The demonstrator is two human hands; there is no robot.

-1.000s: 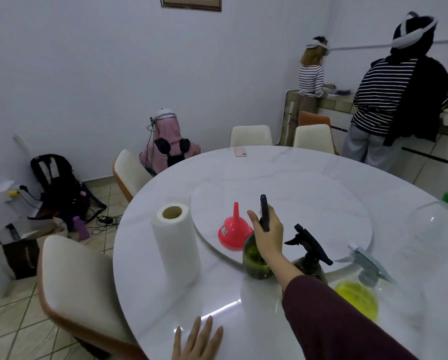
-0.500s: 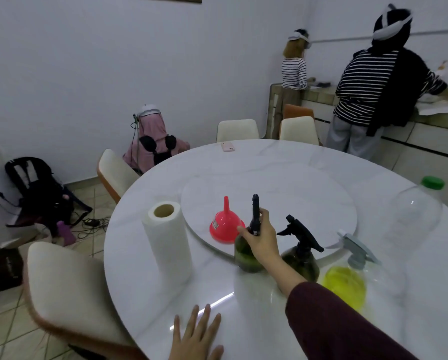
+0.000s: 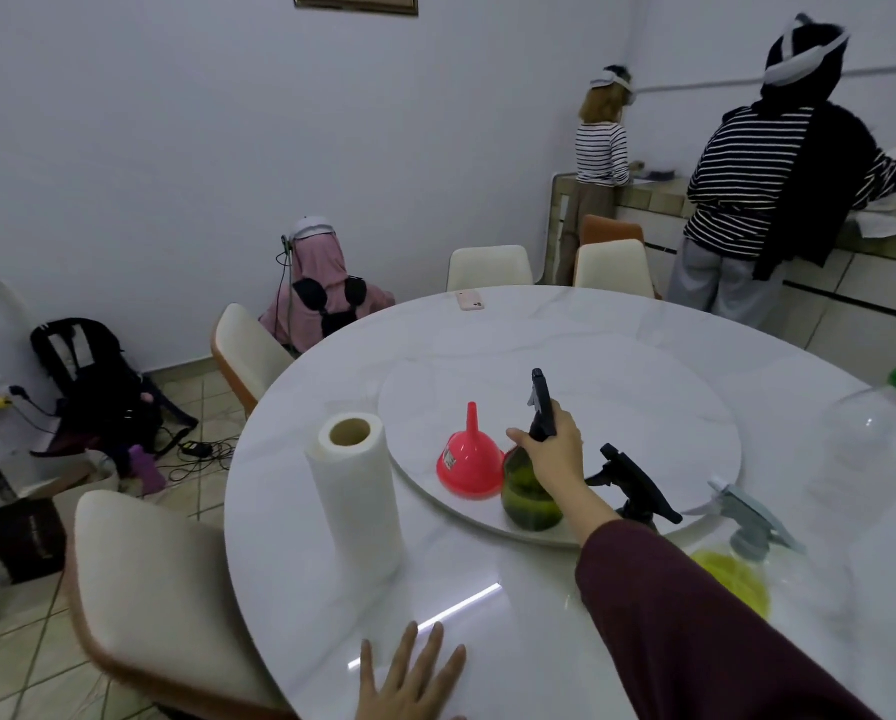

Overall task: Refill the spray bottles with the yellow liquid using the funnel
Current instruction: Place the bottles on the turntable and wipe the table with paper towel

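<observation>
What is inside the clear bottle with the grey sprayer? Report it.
Yellow liquid sits in the bottom of the clear bottle with the grey sprayer head. The dark red sleeve covers its left side, so the full level cannot be seen.

text: none legible | funnel [image 3: 469, 462]: small white label on its side, print too small to read | dark bag [image 3: 22, 537] on floor, left: faint pale lettering, blurred, unreadable | bottles, paper roll, phone: no readable marks
</observation>
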